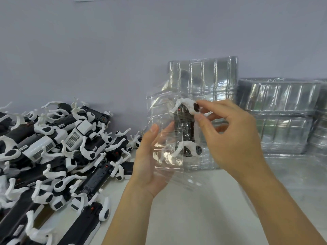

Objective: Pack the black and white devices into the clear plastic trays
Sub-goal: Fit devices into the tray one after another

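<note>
**Seating one device in its clear tray**

Hands first: our left hand (152, 161) cradles a clear plastic tray (165, 138) from below and behind, thumb curled over its near edge, holding it up off the white tabletop (194, 209). Our right hand (235, 137) pinches the upper white arm of a black and white device (185, 128), which already lies inside the tray, its lower arm showing through the plastic.

To do this well, we judge that the device's black body should drop fully into the moulded cavity before we press; forcing it askew could crease the thin tray. We would keep the left palm flat behind the tray as backing, guide each white arm into its own recess, and press gently near the body, not on the slender arms.

More unpacked devices lie in a pile (53, 147) at the left, and stacks of empty trays (283, 117) stand near the wall on the right.
</note>
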`<control>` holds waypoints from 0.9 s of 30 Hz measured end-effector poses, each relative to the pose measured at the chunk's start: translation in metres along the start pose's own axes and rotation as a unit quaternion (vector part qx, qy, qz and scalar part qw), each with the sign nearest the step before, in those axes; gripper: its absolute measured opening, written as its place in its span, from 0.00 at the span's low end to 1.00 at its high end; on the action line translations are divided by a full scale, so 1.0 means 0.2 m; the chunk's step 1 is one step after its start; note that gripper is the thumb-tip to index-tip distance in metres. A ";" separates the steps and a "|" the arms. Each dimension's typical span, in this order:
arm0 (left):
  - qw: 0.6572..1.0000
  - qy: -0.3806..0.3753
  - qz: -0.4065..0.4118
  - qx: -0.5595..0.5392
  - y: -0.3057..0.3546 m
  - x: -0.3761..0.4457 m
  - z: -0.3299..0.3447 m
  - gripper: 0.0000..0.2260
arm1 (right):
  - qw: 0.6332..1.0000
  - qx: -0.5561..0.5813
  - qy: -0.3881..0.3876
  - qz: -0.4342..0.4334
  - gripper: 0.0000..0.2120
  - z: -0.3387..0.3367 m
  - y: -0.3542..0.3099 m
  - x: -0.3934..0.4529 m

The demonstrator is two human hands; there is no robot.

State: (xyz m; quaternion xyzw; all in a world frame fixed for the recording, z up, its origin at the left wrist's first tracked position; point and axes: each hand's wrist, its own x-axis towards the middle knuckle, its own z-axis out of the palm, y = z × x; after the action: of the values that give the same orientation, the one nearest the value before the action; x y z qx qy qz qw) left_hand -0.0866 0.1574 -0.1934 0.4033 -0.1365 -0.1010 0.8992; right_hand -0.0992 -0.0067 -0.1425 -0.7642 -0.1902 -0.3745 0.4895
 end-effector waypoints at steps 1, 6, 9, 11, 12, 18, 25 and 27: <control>1.000 -0.006 0.007 -0.008 0.00 0.00 0.00 0.29 | 0.999 0.007 -0.035 0.010 0.19 -0.01 0.00 0.00; 0.999 -0.005 0.018 -0.034 0.00 0.00 -0.02 0.31 | 0.992 0.008 -0.122 0.039 0.28 0.00 0.01 -0.02; 0.999 0.004 0.036 -0.038 0.00 0.02 -0.05 0.32 | 0.989 0.039 -0.136 0.046 0.16 0.00 -0.01 -0.02; 0.998 0.017 0.052 -0.040 0.00 0.02 -0.06 0.32 | 0.987 0.050 -0.146 0.038 0.09 0.00 -0.02 -0.02; 0.997 0.022 0.056 -0.044 0.00 0.02 -0.07 0.34 | 0.987 0.056 -0.150 0.034 0.08 0.00 -0.02 -0.02; 0.993 0.012 0.072 -0.098 0.01 0.00 -0.07 0.37 | 0.984 0.056 -0.166 0.013 0.09 -0.01 -0.05 -0.02; 0.994 0.018 0.070 -0.086 0.02 0.00 -0.06 0.38 | 0.985 0.044 -0.168 0.018 0.08 -0.02 -0.06 -0.02; 0.995 0.027 0.065 -0.073 0.02 -0.01 -0.06 0.42 | 0.985 0.046 -0.167 0.021 0.08 -0.02 -0.06 -0.02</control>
State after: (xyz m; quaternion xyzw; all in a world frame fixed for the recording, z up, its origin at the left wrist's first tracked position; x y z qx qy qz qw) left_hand -0.0843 0.1678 -0.1982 0.3289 -0.1304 -0.0409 0.9344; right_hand -0.1101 -0.0045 -0.1376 -0.7965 -0.2701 -0.2222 0.4931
